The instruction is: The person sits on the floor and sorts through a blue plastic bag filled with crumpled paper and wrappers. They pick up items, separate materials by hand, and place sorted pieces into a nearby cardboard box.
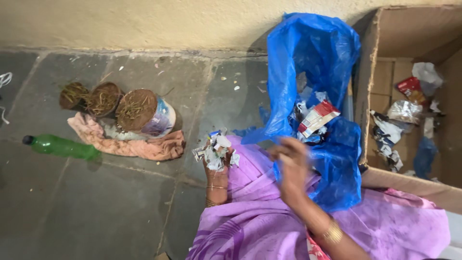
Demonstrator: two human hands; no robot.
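Closest in, there's a lap covered in soft purple draped cloth (269, 216). The left hand (217, 161) is curled around a crumpled wad of torn white and grey paper scraps (215, 150), which sits right in the palm and bulges out past the fingers. The right hand (291, 166) is blurred, loosely open with fingers spread, and I can't tell if it's gripping anything; it's right against the lower front of the shiny, wrinkled blue plastic bag (313, 62), near a red and white wrapper (317, 117) lying among litter in the bag's mouth.

Out on the grey stone floor (86, 202), left of the hands, lies a green plastic bottle (60, 146), then a rumpled pink rag (144, 147) with three round pots of dry soil (115, 103) resting on it. Far right is an open brown cardboard box (380, 77) holding more wrappers.
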